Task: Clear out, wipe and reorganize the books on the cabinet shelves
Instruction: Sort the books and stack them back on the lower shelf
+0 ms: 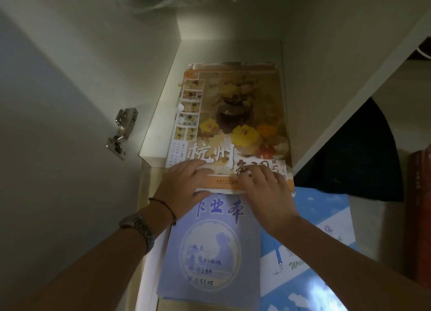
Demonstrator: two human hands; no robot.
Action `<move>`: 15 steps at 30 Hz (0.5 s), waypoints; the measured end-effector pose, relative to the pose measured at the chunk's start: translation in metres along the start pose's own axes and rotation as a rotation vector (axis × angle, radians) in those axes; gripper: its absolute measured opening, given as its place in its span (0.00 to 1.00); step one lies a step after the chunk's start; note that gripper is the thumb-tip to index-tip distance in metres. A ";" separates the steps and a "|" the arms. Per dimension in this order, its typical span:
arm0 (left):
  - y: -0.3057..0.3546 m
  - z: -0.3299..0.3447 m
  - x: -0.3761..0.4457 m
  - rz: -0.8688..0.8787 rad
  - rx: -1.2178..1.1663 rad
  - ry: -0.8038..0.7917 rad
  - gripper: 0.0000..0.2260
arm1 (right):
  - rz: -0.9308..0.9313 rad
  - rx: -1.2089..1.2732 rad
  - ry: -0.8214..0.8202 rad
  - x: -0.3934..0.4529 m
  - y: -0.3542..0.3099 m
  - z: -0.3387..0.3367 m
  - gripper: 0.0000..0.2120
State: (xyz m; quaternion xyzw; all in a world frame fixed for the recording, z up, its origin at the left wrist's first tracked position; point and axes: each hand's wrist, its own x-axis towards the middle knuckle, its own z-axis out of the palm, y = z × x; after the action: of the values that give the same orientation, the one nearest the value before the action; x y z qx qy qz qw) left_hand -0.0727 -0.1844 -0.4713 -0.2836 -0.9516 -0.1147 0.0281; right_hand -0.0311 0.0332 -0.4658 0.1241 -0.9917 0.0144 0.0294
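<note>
Books going back on the shelf

Books lie flat here — nearest, a pale blue exercise book [210, 247] with a sky-blue one [310, 252] beside it. Above them, both hands rest on the near edge of a big flower-painting book [233, 114]: left hand [184, 184] and right hand [265, 189], fingers straight and slightly spread, pressing flat. It lies on the white shelf [158, 114], reaching towards the back. Reorganizing seems under way — next, probably, an even push inward.
</note>
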 end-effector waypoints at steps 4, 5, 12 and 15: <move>-0.004 0.004 0.009 0.107 0.165 0.107 0.17 | 0.052 -0.045 -0.003 0.010 0.006 0.004 0.31; -0.003 0.005 0.012 0.131 0.207 0.126 0.16 | 0.067 -0.055 -0.017 0.015 0.007 0.003 0.33; -0.008 0.012 0.043 0.055 0.184 0.181 0.16 | 0.072 -0.128 -0.069 0.046 0.014 -0.011 0.33; -0.014 0.014 0.055 0.055 0.184 0.197 0.12 | 0.019 -0.113 -0.092 0.053 0.023 -0.014 0.32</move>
State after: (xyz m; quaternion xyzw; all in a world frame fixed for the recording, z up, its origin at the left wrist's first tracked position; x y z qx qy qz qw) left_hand -0.1263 -0.1629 -0.4813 -0.2930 -0.9427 -0.0533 0.1503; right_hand -0.0868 0.0429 -0.4490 0.1133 -0.9924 -0.0470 -0.0093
